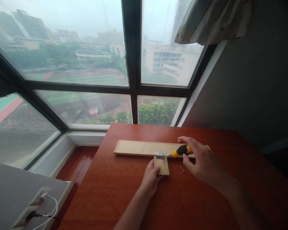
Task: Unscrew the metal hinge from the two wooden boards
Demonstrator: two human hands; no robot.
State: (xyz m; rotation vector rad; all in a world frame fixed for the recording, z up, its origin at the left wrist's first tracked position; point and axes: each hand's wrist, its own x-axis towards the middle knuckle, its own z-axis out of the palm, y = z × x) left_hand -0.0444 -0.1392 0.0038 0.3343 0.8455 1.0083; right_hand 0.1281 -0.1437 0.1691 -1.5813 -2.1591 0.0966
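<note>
My left hand (151,177) is closed on a small wooden block (162,166), thumb on its top face. A metal hinge (160,155) sits at the block's far edge, against a long wooden board (136,147) lying across the table. In my right hand (203,159) is a screwdriver (182,150) with a yellow and black handle, held nearly level. Its shaft points left and the tip meets the right side of the hinge; whether a screw is under the tip is too small to tell. A loose screw (181,168) lies between the block and my right hand.
The reddish-brown wooden table (105,198) stands against a window with a dark frame (133,95). A grey wall (230,92) rises on the right, and a curtain (213,22) hangs above. At lower left, a wall socket (31,214) has a white cable (56,204) plugged in.
</note>
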